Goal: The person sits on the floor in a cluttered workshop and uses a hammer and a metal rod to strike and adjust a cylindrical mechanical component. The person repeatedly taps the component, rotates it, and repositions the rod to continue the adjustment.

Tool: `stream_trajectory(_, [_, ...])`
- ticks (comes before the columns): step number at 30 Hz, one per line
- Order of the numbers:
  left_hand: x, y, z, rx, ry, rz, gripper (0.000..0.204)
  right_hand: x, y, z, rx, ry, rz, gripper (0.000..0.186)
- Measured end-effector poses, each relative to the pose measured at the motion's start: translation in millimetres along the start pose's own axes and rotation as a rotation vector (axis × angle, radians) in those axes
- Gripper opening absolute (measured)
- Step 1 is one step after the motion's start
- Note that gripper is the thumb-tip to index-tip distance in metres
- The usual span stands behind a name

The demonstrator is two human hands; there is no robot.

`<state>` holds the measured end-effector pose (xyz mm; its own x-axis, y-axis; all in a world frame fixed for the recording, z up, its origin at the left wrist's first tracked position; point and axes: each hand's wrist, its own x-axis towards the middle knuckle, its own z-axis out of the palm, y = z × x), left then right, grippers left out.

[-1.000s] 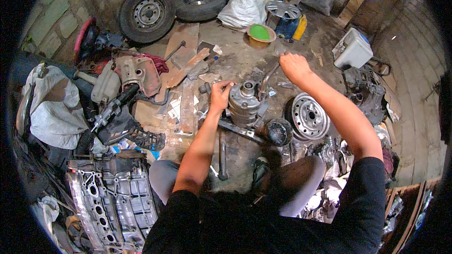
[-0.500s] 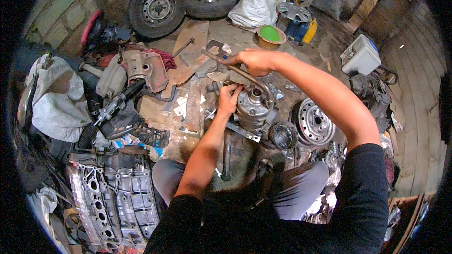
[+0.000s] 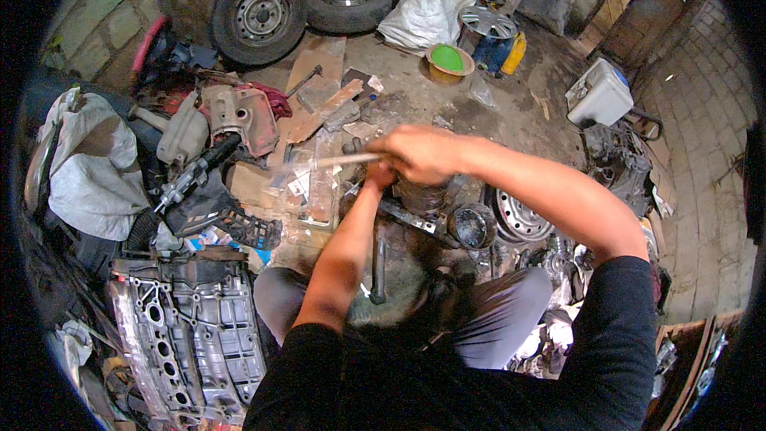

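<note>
My right hand is closed round a long rod whose outer end stretches left and is smeared by motion. Beneath that hand stands a round metal housing, its top now covered. My left hand is at the housing's left side, partly under the right hand; its fingers look curled, but what they hold is hidden. A flat metal strip lies at the housing's near side. Just right of it sits a dark round cup-like part.
An engine block lies at lower left, a steel wheel rim to the right. A dark bar lies between my knees. Farther off are two tyres, a bowl with green inside, and a white box.
My right hand and the rod have come down and nearer, now over the housing. My left hand has shifted slightly nearer. The view has turned a little.
</note>
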<state>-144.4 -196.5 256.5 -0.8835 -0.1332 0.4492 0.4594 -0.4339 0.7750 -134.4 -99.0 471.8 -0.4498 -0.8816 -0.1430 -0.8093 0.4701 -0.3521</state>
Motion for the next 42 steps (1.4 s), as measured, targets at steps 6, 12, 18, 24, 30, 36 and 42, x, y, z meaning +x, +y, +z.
stream_trajectory(6, [15.9, 16.7, 5.3, 0.459, -0.072, -0.096, 0.028, -69.1, -50.5, 8.2, -0.002, 0.101, -0.229, 0.028])
stream_trajectory(12, [12.6, 19.4, 8.1, 0.455, -0.077, -0.024, 0.026, -140.7, -88.2, -1.7, -0.036, -0.149, -0.073, 0.025])
stream_trajectory(18, [16.4, 16.7, 6.9, 0.440, -0.104, 0.033, 0.025, -209.0, -72.3, 6.9, -0.366, 0.081, 0.362, 0.068])
stream_trajectory(24, [16.7, 18.9, 12.6, 0.398, -0.119, -0.096, 0.027, -233.3, 14.1, 11.5, -0.778, 0.098, 0.542, 0.073])
stream_trajectory(30, [15.0, 16.7, 2.9, 0.442, -0.121, -0.088, 0.025, -150.9, 63.0, -27.2, -0.805, 0.024, 0.721, 0.024])
stream_trajectory(36, [17.2, 15.5, 5.1, 0.494, -0.100, 0.012, 0.019, -76.0, 118.5, -33.1, -0.610, 0.055, 0.505, 0.024])
stream_trajectory(42, [17.1, 13.7, 4.8, 0.485, -0.088, 0.016, 0.020, 8.7, 101.3, -44.6, -0.110, -0.082, 0.367, 0.057])
